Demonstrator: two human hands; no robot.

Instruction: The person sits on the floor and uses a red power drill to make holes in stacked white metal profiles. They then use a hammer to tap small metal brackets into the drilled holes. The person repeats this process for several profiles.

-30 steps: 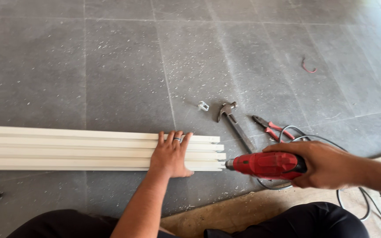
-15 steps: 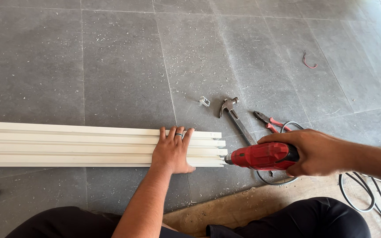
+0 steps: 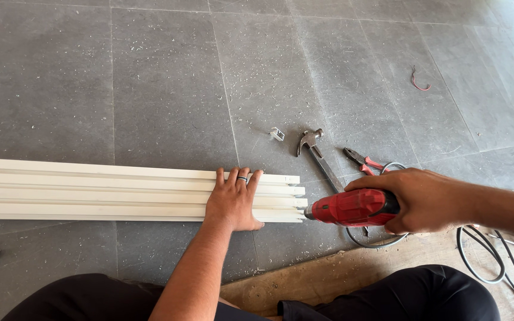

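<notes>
Floor: grey speckled tiles [image 3: 168, 89], dusted with pale chips.
Profile: long white ribbed strips [image 3: 90, 196] lying mid-left, ends square.
Left hand [image 3: 232, 202]: flat, fingers spread, pressing the strips down near their right end.
Right hand [image 3: 426, 199]: wrapped tight round a red drill [image 3: 352, 208], tip at the strip end.
Risk: the tip could skid off the smooth end toward the nearby fingers.
Nearby: steel claw hammer [image 3: 316, 154], red-handled pliers [image 3: 364, 160].

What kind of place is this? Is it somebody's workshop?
Probably a room being fitted out or repaired, not a proper workshop. The person works on a dusty grey tiled floor, the right hand holding a red drill against white strips, with a hammer nearby.
</notes>
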